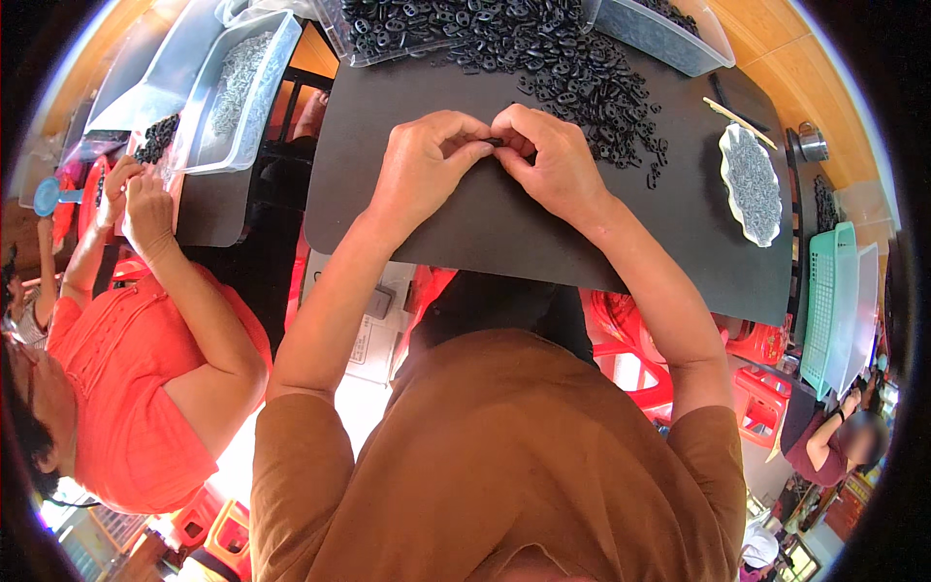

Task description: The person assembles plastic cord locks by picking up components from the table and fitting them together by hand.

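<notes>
Over the near part of the dark table (436, 233), my left hand (427, 165) and my right hand (553, 160) meet, fingertips nearly touching. Between them is a small black plastic piece (496, 143), pinched by thumb and finger of both hands. Its exact shape is mostly hidden by my fingers. Beyond my hands lies a large heap of small black plastic pieces (553, 68), many with two holes, spreading down to the right. A white scallop-edged dish (725, 175) of tiny silvery metal parts (753, 182) rests on the right side.
A thin stick (739, 122) lies across the dish's far end. Clear plastic bins (669, 48) stand at the table's back. To the left, a person in red (155, 369) works beside a bin of metal parts (238, 87). A green basket (824, 301) is at the right.
</notes>
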Demonstrator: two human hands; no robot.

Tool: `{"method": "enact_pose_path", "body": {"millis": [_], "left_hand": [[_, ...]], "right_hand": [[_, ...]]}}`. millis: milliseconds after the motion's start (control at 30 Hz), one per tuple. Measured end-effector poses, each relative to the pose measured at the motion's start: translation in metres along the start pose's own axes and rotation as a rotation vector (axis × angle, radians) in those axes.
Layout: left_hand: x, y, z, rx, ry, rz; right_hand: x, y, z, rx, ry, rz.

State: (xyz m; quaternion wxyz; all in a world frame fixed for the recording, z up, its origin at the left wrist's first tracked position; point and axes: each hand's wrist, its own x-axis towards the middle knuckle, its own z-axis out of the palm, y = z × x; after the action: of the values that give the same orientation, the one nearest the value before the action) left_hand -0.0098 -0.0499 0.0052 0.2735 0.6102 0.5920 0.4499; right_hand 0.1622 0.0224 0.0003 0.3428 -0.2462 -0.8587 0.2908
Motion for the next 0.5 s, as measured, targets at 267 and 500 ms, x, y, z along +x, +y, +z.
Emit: {"method": "enact_pose_path", "body": {"millis": [267, 500], "left_hand": [[0.0003, -0.003, 0.0017, -0.063, 0.036, 0.056], [0.001, -0.0025, -0.0004, -0.154, 0.057, -0.082]], "right_hand": [[0.0028, -0.0011, -0.0035, -0.006, -0.002, -0.043], [0.0016, -0.0038, -0.0027, 0.233, 0.043, 0.108]]}}
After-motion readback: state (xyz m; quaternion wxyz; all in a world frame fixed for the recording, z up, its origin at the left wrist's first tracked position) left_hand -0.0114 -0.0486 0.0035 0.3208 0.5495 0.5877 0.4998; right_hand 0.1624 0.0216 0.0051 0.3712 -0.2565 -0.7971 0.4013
